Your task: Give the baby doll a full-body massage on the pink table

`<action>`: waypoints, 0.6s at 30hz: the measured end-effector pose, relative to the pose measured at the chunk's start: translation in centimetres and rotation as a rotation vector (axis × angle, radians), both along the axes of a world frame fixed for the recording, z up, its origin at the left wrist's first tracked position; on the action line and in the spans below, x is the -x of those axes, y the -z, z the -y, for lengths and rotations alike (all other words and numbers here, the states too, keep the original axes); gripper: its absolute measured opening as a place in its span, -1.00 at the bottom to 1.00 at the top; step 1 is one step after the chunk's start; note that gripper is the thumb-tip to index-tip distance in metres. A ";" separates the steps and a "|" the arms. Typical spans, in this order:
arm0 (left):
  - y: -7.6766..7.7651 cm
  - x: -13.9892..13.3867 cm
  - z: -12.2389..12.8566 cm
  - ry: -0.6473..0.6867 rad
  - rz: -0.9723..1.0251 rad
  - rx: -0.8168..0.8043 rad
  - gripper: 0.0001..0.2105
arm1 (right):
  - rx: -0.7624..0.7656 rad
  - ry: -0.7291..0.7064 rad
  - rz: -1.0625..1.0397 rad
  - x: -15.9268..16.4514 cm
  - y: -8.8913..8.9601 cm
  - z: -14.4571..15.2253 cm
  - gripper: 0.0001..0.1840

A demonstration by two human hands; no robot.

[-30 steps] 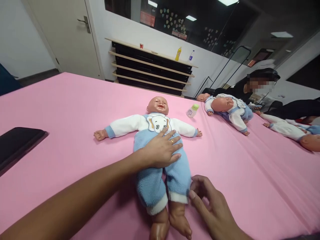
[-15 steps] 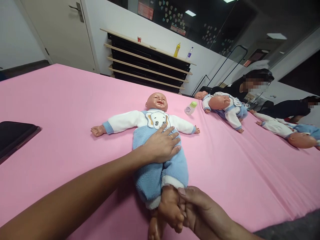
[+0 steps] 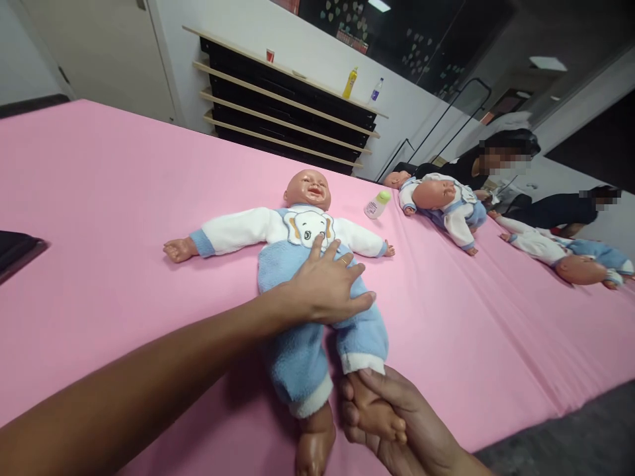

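Note:
A baby doll (image 3: 282, 261) in a blue and white fleece outfit with an elephant face on the chest lies on its back, arms spread, on the pink table cover (image 3: 149, 172). My left hand (image 3: 330, 281) rests flat on its belly with the fingers spread. Down at the legs, my right hand (image 3: 397, 410) wraps round the ankle of the doll's foot (image 3: 374, 413) on the right side. The doll's other foot (image 3: 315, 443) lies free to the left of it.
Beyond the doll stands a small bottle with a green cap (image 3: 377, 205). More dolls (image 3: 436, 198) lie at the right, where two people sit. A dark flat object (image 3: 20, 251) is at the left edge. A slatted shelf (image 3: 288, 106) holds bottles behind the table.
My right hand has moved the held leg to the right, away from the other leg. My left hand's fingers have spread wider on the belly. The view has shifted slightly.

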State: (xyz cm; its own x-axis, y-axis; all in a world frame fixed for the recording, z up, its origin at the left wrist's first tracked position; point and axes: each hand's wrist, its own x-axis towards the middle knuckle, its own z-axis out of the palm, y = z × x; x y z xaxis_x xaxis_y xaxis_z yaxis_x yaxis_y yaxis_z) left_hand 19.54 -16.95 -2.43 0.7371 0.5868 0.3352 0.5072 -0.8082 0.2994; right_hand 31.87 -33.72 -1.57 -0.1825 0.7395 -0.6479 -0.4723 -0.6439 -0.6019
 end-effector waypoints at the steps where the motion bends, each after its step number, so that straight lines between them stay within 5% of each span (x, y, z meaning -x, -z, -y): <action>1: -0.2 -0.2 0.4 0.011 0.016 0.021 -0.33 | 0.009 -0.021 0.013 0.0 0.1 0.0 -0.58; 6: 0.0 -0.6 1.7 0.241 -0.011 -0.006 -0.45 | 0.020 -0.041 0.091 0.1 0.0 -0.2 -0.50; 12: 1.6 -0.9 1.5 0.230 -0.023 -0.069 -0.44 | 0.114 -0.039 0.145 -0.2 -0.9 0.2 -0.38; 18: 1.6 -1.1 1.3 0.223 -0.026 -0.045 -0.43 | 0.211 -0.053 0.098 -0.7 -0.3 0.5 -0.38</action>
